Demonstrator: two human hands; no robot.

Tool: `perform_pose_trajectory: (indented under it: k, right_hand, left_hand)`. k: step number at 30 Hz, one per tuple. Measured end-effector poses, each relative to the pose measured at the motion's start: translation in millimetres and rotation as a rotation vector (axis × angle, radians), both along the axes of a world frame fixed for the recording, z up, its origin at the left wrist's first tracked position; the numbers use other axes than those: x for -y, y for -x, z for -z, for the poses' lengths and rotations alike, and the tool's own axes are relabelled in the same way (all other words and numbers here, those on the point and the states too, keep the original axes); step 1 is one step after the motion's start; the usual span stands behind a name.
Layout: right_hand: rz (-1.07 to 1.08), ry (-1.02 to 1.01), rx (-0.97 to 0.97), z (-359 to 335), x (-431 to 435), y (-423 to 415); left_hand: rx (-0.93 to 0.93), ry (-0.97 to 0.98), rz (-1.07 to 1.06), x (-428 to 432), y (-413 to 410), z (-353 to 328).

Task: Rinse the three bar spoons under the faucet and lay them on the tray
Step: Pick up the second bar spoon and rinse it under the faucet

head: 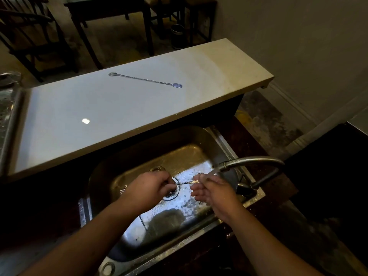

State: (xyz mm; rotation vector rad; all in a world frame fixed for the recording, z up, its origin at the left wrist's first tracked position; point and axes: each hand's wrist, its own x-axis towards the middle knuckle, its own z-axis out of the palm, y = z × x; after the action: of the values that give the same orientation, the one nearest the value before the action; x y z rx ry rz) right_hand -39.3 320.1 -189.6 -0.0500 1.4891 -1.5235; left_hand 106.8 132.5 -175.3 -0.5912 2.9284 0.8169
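1. Down in the steel sink [139,148], one bar spoon [185,183] is being held level above the drain [171,193], close to the stream [214,172] being run from the faucet [251,161].
2. One end is being gripped in the curled fingers of the left hand [147,188]. The other end is being touched by the right hand [213,191], whose fingers are being kept nearly straight under the water.
3. A second bar spoon [145,79] is lying on the pale counter [99,116] behind the sink, well apart from the tray [10,120], and is judged to be awaiting its rinse.
4. Progress is being judged as partial: one spoon is being rinsed, one is being left for later, and none can be confirmed as laid on the tray.
5. The tray is being cut off by the left edge, and its dark bed is hard to read.
6. No third spoon is being made out. Fork-like tines [123,190] beside the left hand may belong to the held spoon or to another; which cannot be told.
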Motion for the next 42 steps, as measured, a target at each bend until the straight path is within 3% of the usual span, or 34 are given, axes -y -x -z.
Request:
perform_pose_trajectory:
  k: [11, 37, 42]
  right_hand:
    - [-0.008, -0.025, -0.073, -4.3, -2.6, 0.9]
    - [0.004, 0.051, 0.041, -3.4, -5.3, 3.7]
    - [0.020, 0.056, 0.035, 1.8, -2.7, 2.7]
  left_hand:
    - [-0.003, 0.013, -0.013, -2.5, -0.3, -2.4]
    - [0.038, 0.033, 0.088, 4.7, 7.2, 3.8]
    - [0.039, 0.038, 0.000, 2.5, 5.0, 8.8]
